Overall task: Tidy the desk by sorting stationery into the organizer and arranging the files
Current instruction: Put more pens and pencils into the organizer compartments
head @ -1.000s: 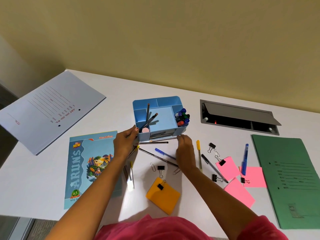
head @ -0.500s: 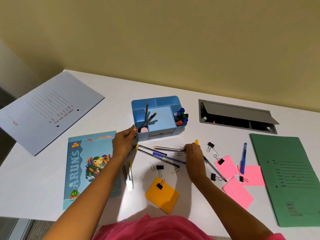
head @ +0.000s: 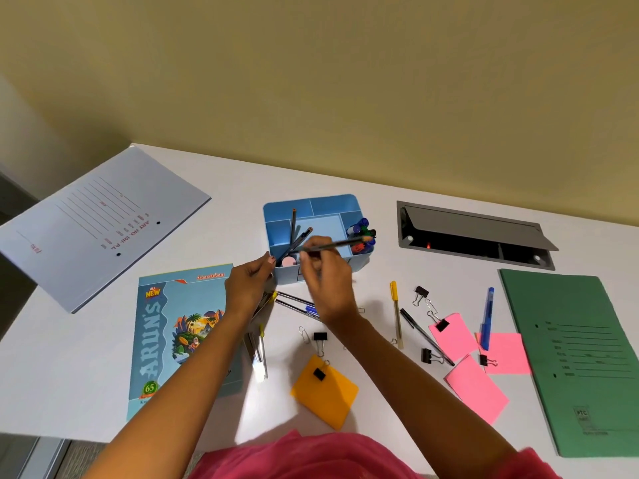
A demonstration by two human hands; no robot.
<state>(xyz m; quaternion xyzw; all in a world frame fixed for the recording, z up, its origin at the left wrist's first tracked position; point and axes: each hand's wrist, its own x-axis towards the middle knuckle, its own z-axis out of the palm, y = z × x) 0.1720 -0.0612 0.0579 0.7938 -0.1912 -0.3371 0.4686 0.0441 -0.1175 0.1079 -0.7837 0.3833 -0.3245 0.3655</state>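
Blue organizer sits mid-bench, left hand gripping its near-left corner, while right hand, down among loose pens a moment ago, now pinches a dark pencil above the compartments, so drop-in looks imminent.

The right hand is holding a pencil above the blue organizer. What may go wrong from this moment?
1. The pencil lies almost level in the right hand, tip beside the markers; it might bump them or rest across the organizer instead of dropping into a compartment.
2. Loose pens lie under that wrist; drawing back might scatter them.
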